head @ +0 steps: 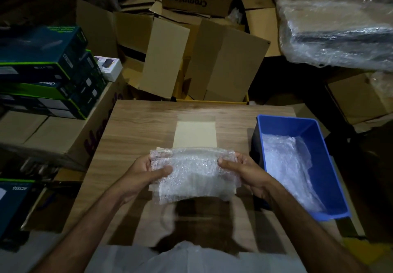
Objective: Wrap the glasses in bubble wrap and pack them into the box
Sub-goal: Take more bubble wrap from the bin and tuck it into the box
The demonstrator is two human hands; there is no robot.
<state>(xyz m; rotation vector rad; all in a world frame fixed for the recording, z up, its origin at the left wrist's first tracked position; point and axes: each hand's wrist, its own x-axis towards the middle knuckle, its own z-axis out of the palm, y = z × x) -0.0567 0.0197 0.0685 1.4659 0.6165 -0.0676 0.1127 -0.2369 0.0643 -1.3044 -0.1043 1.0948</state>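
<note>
Hands, left (142, 171) and right (244, 169), fingers gripping bubble-wrap bundle (194, 173) ends, blue bin (331, 179) at table (136, 132) edge

A bundle of clear bubble wrap (194, 174) was held above the wooden worktop (131, 128), its folds blurred; whatever it covered could not be made out. To its right stood a blue plastic box (319, 158), open-topped, with more bubble wrap (285, 162) lying loose inside.
</note>
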